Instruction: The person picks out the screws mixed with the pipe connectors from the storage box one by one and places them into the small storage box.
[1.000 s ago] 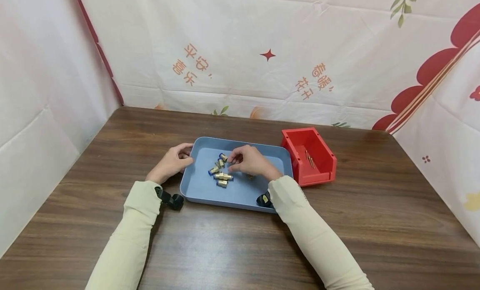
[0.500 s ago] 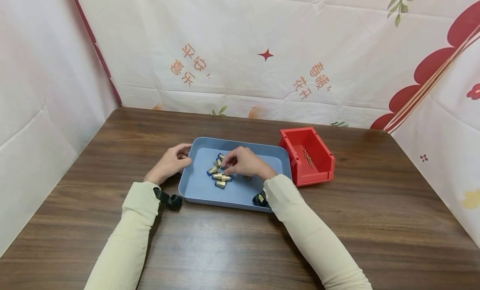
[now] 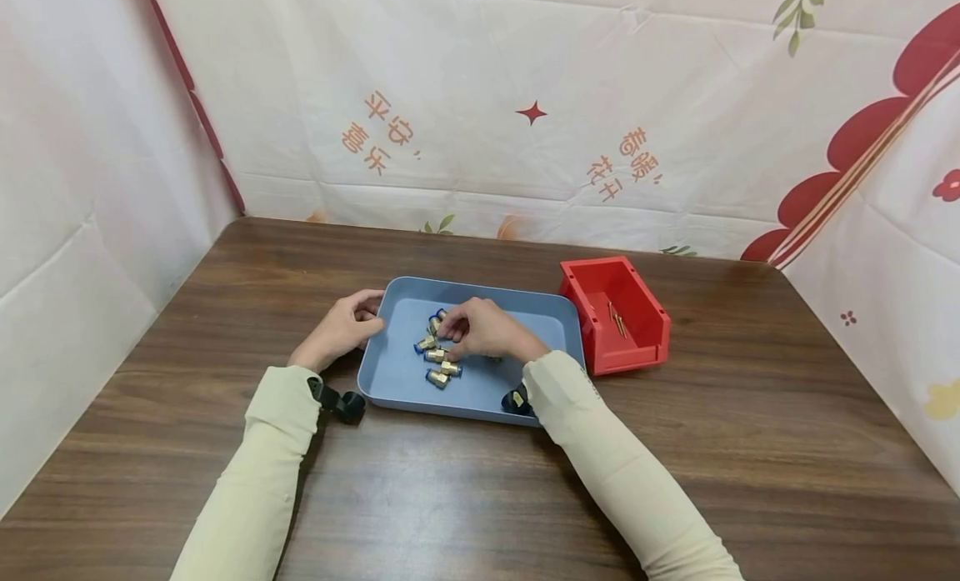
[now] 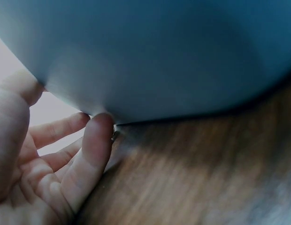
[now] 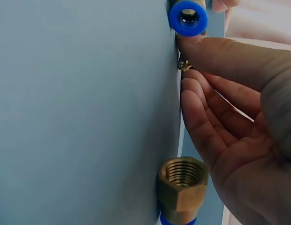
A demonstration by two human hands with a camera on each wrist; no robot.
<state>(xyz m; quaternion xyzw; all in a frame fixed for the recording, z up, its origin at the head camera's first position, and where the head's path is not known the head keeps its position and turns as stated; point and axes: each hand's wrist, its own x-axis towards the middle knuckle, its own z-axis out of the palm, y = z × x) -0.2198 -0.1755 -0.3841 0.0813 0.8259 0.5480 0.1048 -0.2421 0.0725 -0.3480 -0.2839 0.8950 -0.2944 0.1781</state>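
A blue-grey tray [image 3: 420, 402] holds several brass push-in air fittings with blue collars, clustered left of its middle. In the head view my left hand [image 3: 341, 327] grips the tray's left edge. The left wrist view shows thumb and fingertips against its wall. My right hand [image 3: 483, 327] is over the cluster, its thumb and bent fingers apart among the fittings. One threaded fitting [image 5: 183, 187] stands near the right wrist camera. A blue-collared fitting [image 5: 187, 18] lies by the thumb. Deeper between the fingertips shows a brass bit [image 5: 185, 65], too small to identify.
A red parts bin [image 3: 588, 356] stands against the tray's right side, with several thin brass pieces [image 3: 617, 321] inside, perhaps screws. Everything rests on a brown wooden table [image 3: 420, 498]. A printed white cloth [image 3: 450, 106] hangs behind.
The right hand has moved slightly left among the fittings. One brass fitting now lies apart from its neighbour, a little nearer the tray's front edge. The left hand stays at the tray's edge.
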